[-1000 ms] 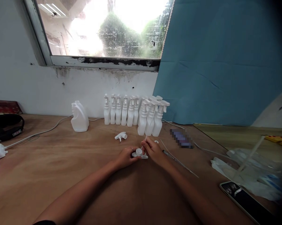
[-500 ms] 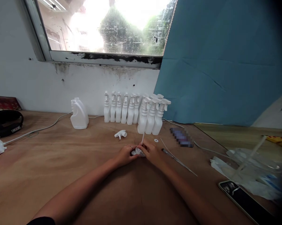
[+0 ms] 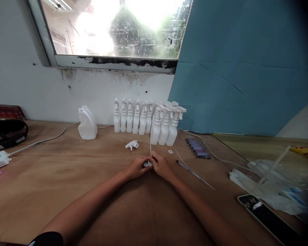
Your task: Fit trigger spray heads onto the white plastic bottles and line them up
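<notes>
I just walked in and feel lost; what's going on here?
A person at a wooden table holds a small white part in the left hand. The right hand meets it, where a thin white tube sticks up; that hand's exact grip is hidden. A loose spray head lies beyond, and white spray bottles stand grouped by the wall.

We see a small white spray head [image 3: 147, 164], mostly hidden between our left hand [image 3: 136, 167] and right hand [image 3: 162, 166]; rising from our grip is a thin, pale tube [image 3: 151, 149], straight and nearly upright; its lower end is covered, so we cannot tell whether it is seated.
</notes>
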The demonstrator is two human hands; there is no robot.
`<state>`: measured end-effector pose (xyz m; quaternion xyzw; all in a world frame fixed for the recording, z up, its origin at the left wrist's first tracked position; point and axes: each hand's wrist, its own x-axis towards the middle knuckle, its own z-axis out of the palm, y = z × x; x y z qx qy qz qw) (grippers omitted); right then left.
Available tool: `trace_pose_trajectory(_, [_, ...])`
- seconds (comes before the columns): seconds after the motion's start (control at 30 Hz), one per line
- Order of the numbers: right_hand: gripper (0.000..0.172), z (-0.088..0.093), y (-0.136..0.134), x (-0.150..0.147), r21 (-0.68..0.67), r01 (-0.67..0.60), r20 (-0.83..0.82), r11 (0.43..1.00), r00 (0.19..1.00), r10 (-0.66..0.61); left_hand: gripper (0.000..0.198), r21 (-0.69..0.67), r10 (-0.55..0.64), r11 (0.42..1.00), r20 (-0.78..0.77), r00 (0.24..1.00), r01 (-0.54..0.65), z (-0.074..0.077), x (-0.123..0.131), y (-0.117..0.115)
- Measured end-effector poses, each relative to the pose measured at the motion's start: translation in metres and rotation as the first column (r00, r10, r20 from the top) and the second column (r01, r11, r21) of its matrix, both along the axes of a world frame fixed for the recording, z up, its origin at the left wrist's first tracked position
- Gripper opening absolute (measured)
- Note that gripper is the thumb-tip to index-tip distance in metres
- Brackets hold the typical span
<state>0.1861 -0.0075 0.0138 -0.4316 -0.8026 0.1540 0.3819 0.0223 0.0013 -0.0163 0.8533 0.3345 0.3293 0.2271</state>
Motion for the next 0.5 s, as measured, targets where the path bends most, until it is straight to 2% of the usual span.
trace_pose_trajectory(0.13, [0.024,-0.003,-0.003,0.003,0.013,-0.008,-0.029,1.000,1.000,0.008,0.028,-0.054,-0.013,0.998,0.055,0.998,0.016,0.002,-0.001,0.000])
trace_pose_trajectory(0.23, [0.012,-0.012,-0.005,0.010,-0.012,-0.036,-0.168,0.999,0.985,0.033,0.029,-0.103,-0.049,0.992,0.157,0.986,0.066,0.004,-0.002,-0.001])
trace_pose_trajectory(0.3, [0.043,-0.021,-0.005,0.015,-0.130,-0.060,-0.356,0.990,0.935,0.010,0.031,-0.163,-0.022,0.984,0.280,0.960,0.071,0.005,-0.002,-0.003])
trace_pose_trajectory(0.33, [0.055,-0.025,-0.005,0.017,-0.216,-0.101,-0.445,0.971,0.896,-0.006,0.032,-0.193,0.010,0.980,0.338,0.941,0.059,0.006,-0.003,-0.004])
trace_pose_trajectory(0.37, [0.058,-0.028,-0.005,0.019,-0.304,-0.165,-0.513,0.938,0.858,-0.016,0.034,-0.211,0.049,0.977,0.380,0.924,0.036,0.006,-0.003,-0.004])
trace_pose_trajectory(0.43, [0.046,-0.030,-0.004,0.021,-0.433,-0.294,-0.600,0.852,0.799,-0.029,0.035,-0.177,0.102,0.984,0.405,0.909,-0.031,0.008,-0.005,-0.005])
trace_pose_trajectory(0.5, [0.034,-0.028,-0.006,0.021,-0.480,-0.357,-0.659,0.801,0.749,-0.062,0.033,-0.045,0.074,0.997,0.371,0.925,-0.062,0.011,-0.011,-0.003])
